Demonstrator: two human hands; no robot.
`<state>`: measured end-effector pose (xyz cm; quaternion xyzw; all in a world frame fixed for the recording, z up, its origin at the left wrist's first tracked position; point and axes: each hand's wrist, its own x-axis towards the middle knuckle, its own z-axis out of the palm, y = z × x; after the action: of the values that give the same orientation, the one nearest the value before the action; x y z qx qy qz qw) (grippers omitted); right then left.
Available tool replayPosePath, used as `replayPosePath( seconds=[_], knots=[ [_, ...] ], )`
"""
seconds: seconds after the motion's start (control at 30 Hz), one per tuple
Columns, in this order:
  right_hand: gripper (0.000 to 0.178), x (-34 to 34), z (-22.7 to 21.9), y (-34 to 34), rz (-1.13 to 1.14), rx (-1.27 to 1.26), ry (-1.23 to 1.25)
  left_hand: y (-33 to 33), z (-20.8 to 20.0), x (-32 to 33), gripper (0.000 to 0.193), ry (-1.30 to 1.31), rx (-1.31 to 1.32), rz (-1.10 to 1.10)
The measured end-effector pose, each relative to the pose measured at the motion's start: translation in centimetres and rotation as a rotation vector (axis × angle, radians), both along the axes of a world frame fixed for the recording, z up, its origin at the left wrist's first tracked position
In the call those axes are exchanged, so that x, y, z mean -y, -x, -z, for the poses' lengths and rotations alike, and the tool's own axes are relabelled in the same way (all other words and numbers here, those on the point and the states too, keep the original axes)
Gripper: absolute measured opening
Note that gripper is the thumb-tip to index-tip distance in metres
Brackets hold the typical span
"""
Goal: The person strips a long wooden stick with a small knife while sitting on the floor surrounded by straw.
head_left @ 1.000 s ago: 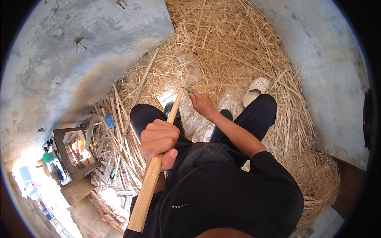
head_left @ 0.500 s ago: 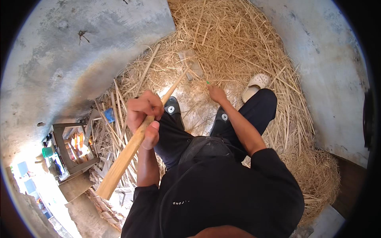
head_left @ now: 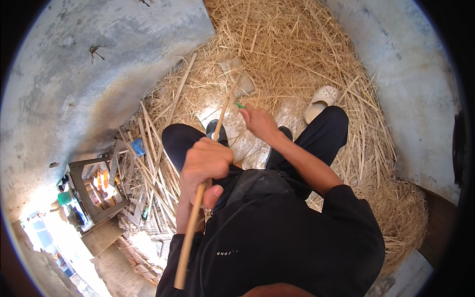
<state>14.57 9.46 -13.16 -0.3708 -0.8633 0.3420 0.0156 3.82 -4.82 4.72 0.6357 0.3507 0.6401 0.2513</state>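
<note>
gripping the stick point(head_left: 205, 198) in a closed fist, the left hand point(head_left: 205, 166) is angling it toward 12 o'clock, where the right hand point(head_left: 260, 123) is pinching a green bit point(head_left: 239, 105) beside its tip and risking a jab.

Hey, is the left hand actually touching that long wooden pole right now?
Touching. The head view shows the left hand with its fingers wrapped around the wooden pole, the shaft passing through the closed fist and coming out below it.
</note>
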Motion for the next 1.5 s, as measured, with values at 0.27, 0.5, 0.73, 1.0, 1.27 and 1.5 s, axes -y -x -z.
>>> replayPosePath(
  seconds=[0.27, 0.5, 0.73, 1.0, 1.27, 1.5],
  knots=[
    [0.041, -2.6, 4.5, -2.2, 0.085, -0.083, 0.001, -0.9, 0.0, -0.6, 0.047, 0.026, 0.011, -0.104],
    [0.043, 0.2, -4.2, -0.5, -0.062, -0.174, 0.03, 0.5, -0.8, -1.0, 0.047, 0.053, -0.023, 0.05],
    [0.049, -4.8, 5.3, 1.6, -0.019, 0.017, -0.224, -0.1, -0.6, -1.5, 0.043, 0.05, -0.096, 0.166],
    [0.053, -3.9, 4.9, 3.3, 0.018, 0.016, -0.279, 1.4, -2.3, 0.6, 0.038, 0.041, -0.144, -0.776],
    [0.034, -7.9, 18.5, -5.7, 0.068, 0.382, -0.057, -3.2, -1.4, 1.3, 0.062, -0.275, 0.308, -0.625],
    [0.035, -3.4, 1.2, -0.2, 0.049, -0.427, 0.237, -1.2, -1.8, 0.2, 0.065, -0.349, 0.148, -0.3]
  ],
)
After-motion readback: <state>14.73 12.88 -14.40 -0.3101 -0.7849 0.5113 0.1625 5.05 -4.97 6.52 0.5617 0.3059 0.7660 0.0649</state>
